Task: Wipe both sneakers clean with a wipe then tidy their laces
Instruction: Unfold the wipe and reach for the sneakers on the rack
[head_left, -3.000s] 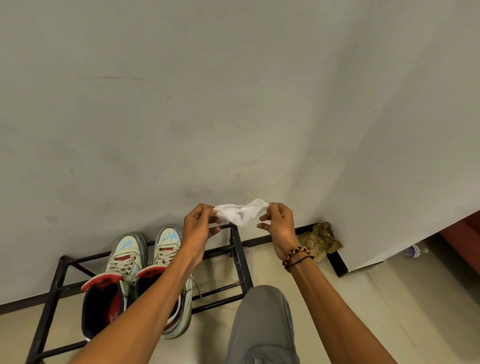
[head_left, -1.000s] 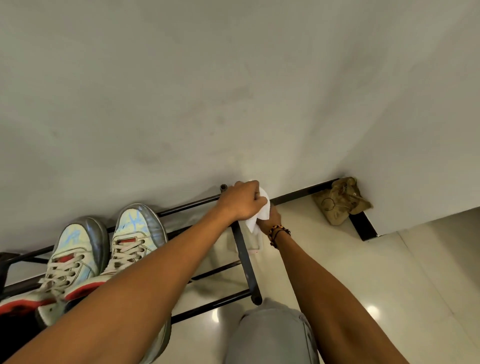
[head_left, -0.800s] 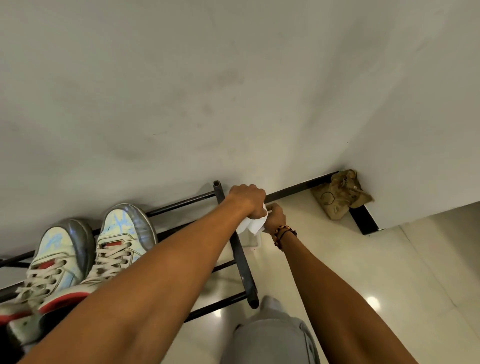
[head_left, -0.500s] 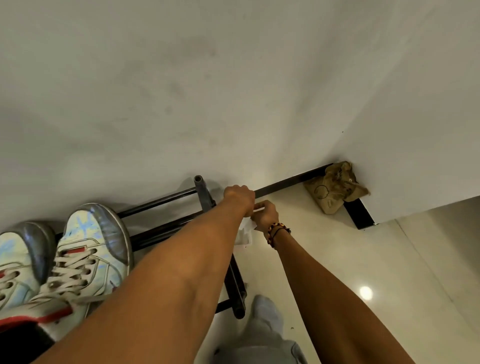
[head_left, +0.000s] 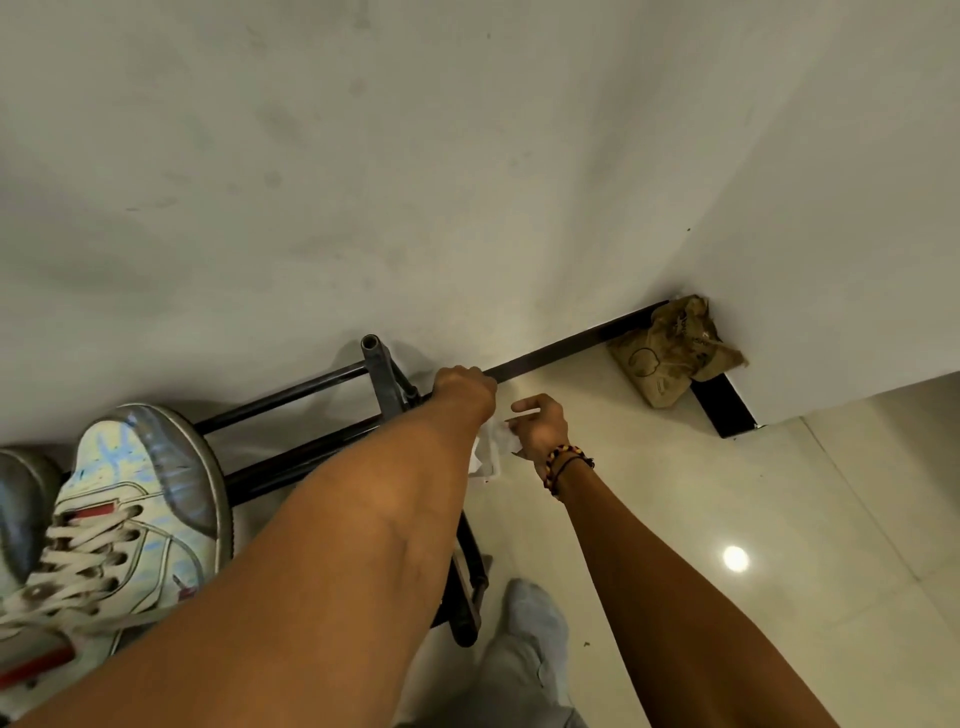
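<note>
Two pale blue-and-white sneakers with grey toe caps and cream laces stand on a black metal rack (head_left: 291, 395). One sneaker (head_left: 130, 493) is at lower left and the other sneaker (head_left: 21, 499) is cut by the left edge. My left hand (head_left: 465, 387) reaches low past the rack's right end with its fingers curled and their tips hidden. A white wipe (head_left: 488, 452) hangs from under it. My right hand (head_left: 537, 423), with a beaded bracelet on the wrist, pinches the wipe's right side. Both hands are well to the right of the sneakers.
A crumpled brown paper bag (head_left: 675, 353) lies in the wall corner on the black skirting (head_left: 571, 343). The grey wall rises close behind the rack. Glossy pale tiles (head_left: 779, 519) spread to the right, and my grey trouser leg (head_left: 524, 654) shows at the bottom.
Both hands went from stretching the wipe out in the air to holding it low beside the rack's right end. My view dropped closer, and the sneakers slid left.
</note>
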